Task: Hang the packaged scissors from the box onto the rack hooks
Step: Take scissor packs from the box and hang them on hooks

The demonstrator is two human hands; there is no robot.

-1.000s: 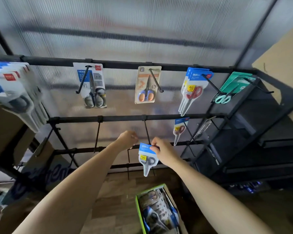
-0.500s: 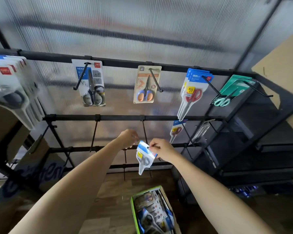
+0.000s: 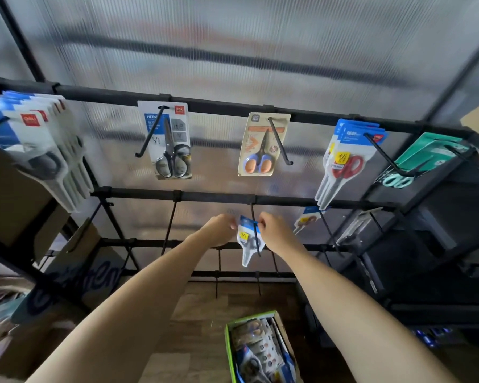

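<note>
We read "HOM", its end cut off by the hook, on the blue panel of the black-handled scissors pack (image 3: 168, 139). Other print is too blurred to read.

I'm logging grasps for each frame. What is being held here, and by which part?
A small blue-topped scissors pack, pinched at its top edge: left hand at the left corner, right hand at the right, on a middle-rail hook.

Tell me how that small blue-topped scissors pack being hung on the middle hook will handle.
The scissors pack looks light: the left hand and right hand hold it by fingertip pinches at its top. The flat card is probably fairly stiff, since it hangs straight. On the thin hook it would likely swing if nudged.
</note>
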